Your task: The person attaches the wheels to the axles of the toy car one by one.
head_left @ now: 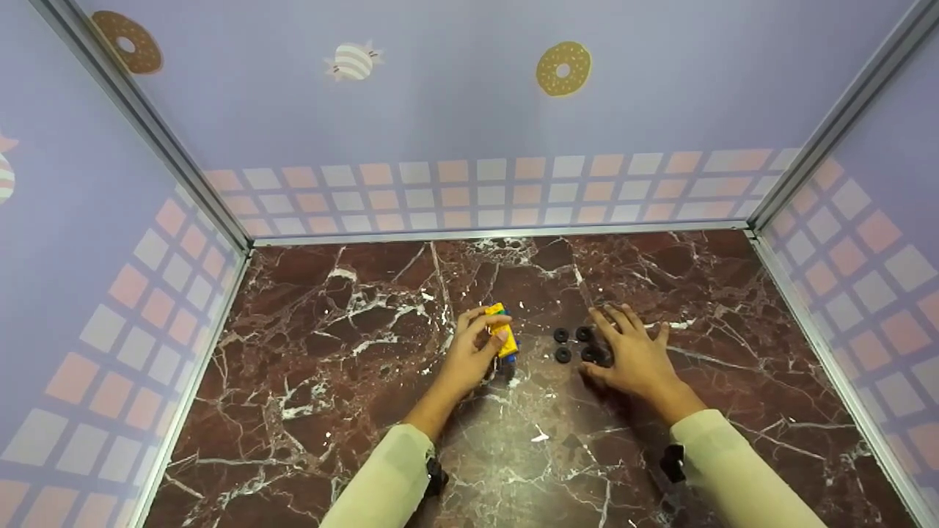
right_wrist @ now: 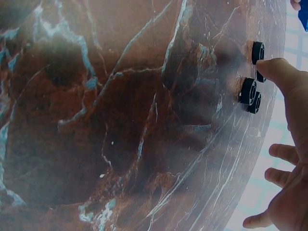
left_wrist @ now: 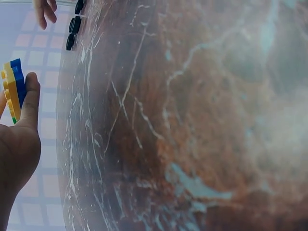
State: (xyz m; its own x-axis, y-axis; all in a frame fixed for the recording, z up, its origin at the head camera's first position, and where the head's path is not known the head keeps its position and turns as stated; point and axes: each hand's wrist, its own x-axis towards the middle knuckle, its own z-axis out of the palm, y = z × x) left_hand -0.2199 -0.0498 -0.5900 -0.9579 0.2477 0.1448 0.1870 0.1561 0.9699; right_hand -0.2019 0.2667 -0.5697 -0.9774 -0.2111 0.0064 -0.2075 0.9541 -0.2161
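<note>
The table (head_left: 293, 447) has a dark reddish-brown top with a marble look, crossed by white veins. Some veins run as long thin lines, others bunch into cloudy patches or short pale flecks. The surface is glossy (a soft glare spreads over the near middle part), and darker shading falls toward the near right.

Four small black wheels (head_left: 563, 356) lie directly on it, a little right of the middle. They are flat on their sides, each with a round centre showing, set near one another in a loose two-by-two group; the head view shows narrow gaps between the left pair and the right pair.
</note>
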